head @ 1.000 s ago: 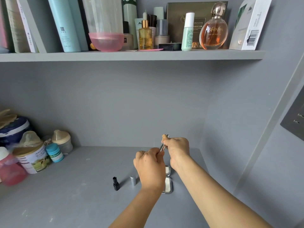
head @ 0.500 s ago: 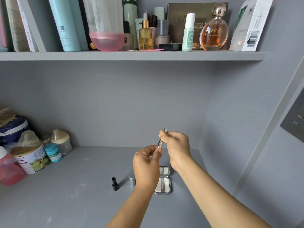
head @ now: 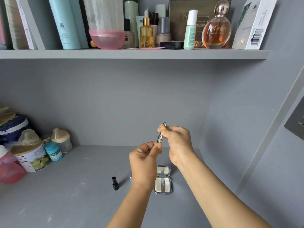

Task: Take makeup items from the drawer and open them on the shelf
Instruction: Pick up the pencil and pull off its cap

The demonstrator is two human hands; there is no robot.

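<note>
Grey shelf below; slim silver makeup tube upright, right hand fingers clamped on top, left hand fingers pinching lower end; pull along axis.

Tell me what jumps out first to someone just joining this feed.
Both hands meet mid-frame over the grey lower shelf: the right hand holds a slim silver makeup tube upright while the left hand pinches its lower end. Below them lies an open silver-framed powder compact, a small black lipstick standing to its left.
</note>
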